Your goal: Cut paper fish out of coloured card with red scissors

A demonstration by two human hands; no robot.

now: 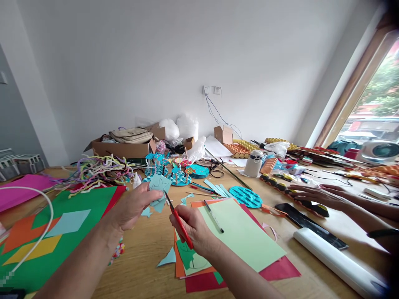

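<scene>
My left hand (135, 206) pinches a piece of light blue paper (159, 182) with a starfish-like outline drawn on it. My right hand (195, 227) grips red-handled scissors (178, 222), their blades pointing up at the paper's right edge. Whether the blades are cutting into the paper I cannot tell. Small light blue scraps (146, 212) lie on the table just beyond my left hand. Under my right forearm rests a stack of coloured sheets, with a pale green sheet (246, 236) on top and a pen (214, 216) lying on it.
At the left, coloured paper (73, 203) lies before a heap of pipe cleaners (102, 170). Blue decorated crafts (174, 168) stand behind my hands. A blue painted disc (246, 196) lies right of centre. Another person's hands (321, 195) rest near a painted egg-carton strip (280, 187).
</scene>
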